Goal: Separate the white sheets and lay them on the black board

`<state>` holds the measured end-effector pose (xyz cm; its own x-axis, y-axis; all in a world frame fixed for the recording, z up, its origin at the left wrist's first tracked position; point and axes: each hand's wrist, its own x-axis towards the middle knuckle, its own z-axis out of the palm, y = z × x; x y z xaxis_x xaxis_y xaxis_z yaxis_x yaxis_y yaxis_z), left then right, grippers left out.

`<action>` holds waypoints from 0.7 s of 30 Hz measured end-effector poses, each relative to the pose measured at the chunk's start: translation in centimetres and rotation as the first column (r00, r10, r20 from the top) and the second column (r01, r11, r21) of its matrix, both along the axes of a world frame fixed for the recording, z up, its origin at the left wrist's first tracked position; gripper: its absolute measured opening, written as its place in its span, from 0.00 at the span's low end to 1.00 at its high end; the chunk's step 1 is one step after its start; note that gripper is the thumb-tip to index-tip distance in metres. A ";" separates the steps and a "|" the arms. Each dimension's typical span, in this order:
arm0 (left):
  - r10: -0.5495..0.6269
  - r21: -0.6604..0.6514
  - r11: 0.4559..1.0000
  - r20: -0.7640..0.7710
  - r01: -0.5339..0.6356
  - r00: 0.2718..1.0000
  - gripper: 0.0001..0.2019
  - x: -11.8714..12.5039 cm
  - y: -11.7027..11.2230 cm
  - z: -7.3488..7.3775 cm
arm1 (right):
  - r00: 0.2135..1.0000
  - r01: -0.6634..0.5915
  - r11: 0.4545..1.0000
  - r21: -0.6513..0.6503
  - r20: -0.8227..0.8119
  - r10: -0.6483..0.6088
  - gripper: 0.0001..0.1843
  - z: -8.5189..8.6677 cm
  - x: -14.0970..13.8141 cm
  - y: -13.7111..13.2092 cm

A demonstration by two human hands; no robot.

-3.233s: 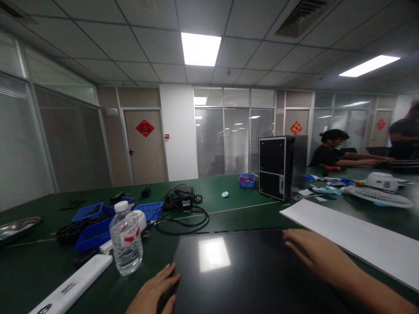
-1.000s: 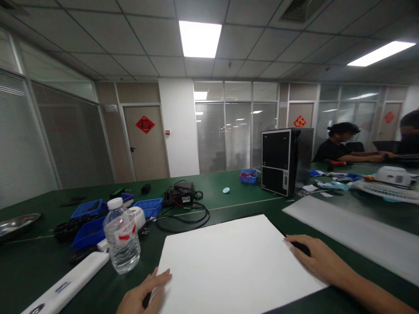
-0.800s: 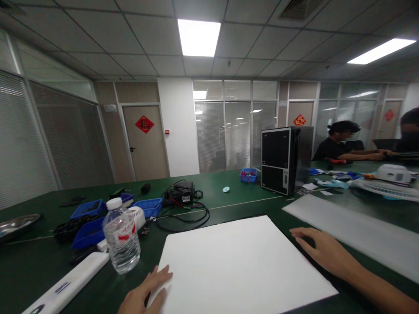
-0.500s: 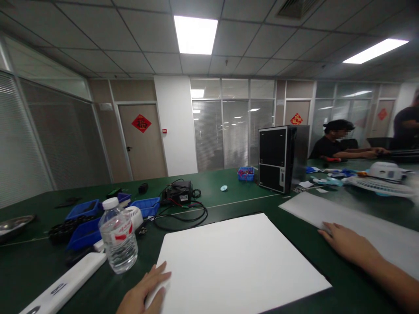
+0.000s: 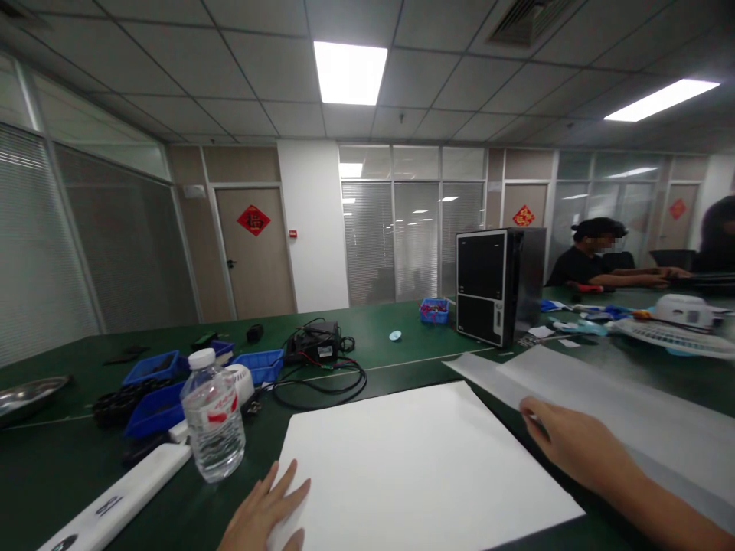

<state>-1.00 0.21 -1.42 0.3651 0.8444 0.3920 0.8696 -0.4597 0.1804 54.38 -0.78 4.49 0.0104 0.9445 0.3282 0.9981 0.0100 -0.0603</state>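
Note:
A large white sheet lies on the green table in front of me, a dark edge showing along its far and right sides. My left hand rests on its left edge with fingers spread. To the right, my right hand has curled fingers closed at the near edge of a thin translucent white sheet. Another pale sheet overlaps that one, farther right. The right fingertips are partly hidden behind the hand.
A water bottle stands left of the white sheet, beside a white power strip and blue trays. A black power adapter with cables lies beyond. A computer tower stands at the back; a person sits beyond it.
My right hand has moved left and its fingers have closed. One thin sheet has slid left from the other, so two now show. My left hand remains on the white sheet.

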 end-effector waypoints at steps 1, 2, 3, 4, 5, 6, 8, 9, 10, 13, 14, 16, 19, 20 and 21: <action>0.001 -0.004 1.000 -0.007 -0.001 1.000 0.28 0.0 -0.1 0.1 | 0.997 -0.073 0.997 -0.003 0.000 0.073 0.18 0.1 -1.3 -0.4; 0.004 -0.010 1.000 -0.014 -0.004 1.000 0.28 0.1 -0.1 0.3 | 0.989 -0.148 0.989 -0.006 -0.002 0.148 0.17 0.1 -2.7 -0.9; 0.009 -0.016 1.000 -0.021 -0.009 1.000 0.28 0.1 -0.2 0.4 | 0.974 -0.226 0.974 -0.009 -0.008 0.226 0.16 0.1 -3.9 -1.5; 0.010 -0.025 1.000 -0.032 -0.011 0.999 0.28 0.2 -0.2 0.6 | 0.951 -0.308 0.951 -0.011 -0.021 0.307 0.16 0.1 -5.1 -2.1; 0.004 -0.034 0.999 -0.041 -0.006 0.999 0.28 0.3 -0.3 0.7 | 0.919 -0.393 0.919 -0.016 -0.039 0.392 0.16 0.1 -6.0 -2.6; -0.010 -0.042 0.999 -0.050 0.008 0.999 0.28 0.3 -0.4 0.9 | 0.877 -0.479 0.878 -0.025 -0.061 0.477 0.16 0.1 -6.8 -3.1; -0.054 -0.046 0.998 -0.050 0.052 0.997 0.29 0.3 -0.5 1.0 | 0.796 -0.603 0.796 -0.047 -0.096 0.598 0.17 0.2 -7.4 -3.6; -0.078 -0.042 0.996 -0.041 0.077 0.996 0.29 0.3 -0.6 1.0 | 0.783 -0.620 0.782 -0.056 -0.103 0.613 0.18 0.3 -7.3 -3.6; -0.098 -0.035 0.995 -0.027 0.097 0.995 0.30 0.3 -0.6 1.0 | 0.796 -0.603 0.796 -0.053 -0.101 0.597 0.19 0.4 -7.0 -3.3; -0.113 -0.002 0.994 0.025 0.113 0.993 0.31 0.1 -0.7 0.6 | 0.911 -0.407 0.913 -0.016 -0.080 0.404 0.21 0.4 -5.3 -2.0; -0.112 0.006 0.994 0.041 0.111 0.993 0.31 0.0 -0.7 0.5 | 0.939 -0.337 0.941 -0.018 -0.073 0.335 0.22 0.4 -4.6 -1.5; -0.109 0.020 0.994 0.076 0.108 0.991 0.30 0.0 -0.6 0.4 | 0.963 -0.265 0.963 -0.047 -0.071 0.261 0.25 0.3 -3.6 -0.9; -0.111 0.022 0.994 0.118 0.109 0.987 0.27 -0.1 -0.5 0.3 | 0.939 -0.327 0.941 -0.081 -0.139 0.314 0.25 -0.1 -3.2 -1.0; -0.111 0.022 0.994 0.127 0.109 0.986 0.26 -0.1 -0.6 0.4 | 0.918 -0.372 0.924 -0.084 -0.177 0.354 0.24 -0.2 -3.3 -1.2; -0.108 0.021 0.994 0.136 0.106 0.985 0.26 -0.1 -0.6 0.4 | 0.895 -0.417 0.905 -0.086 -0.213 0.392 0.23 -0.4 -3.5 -1.3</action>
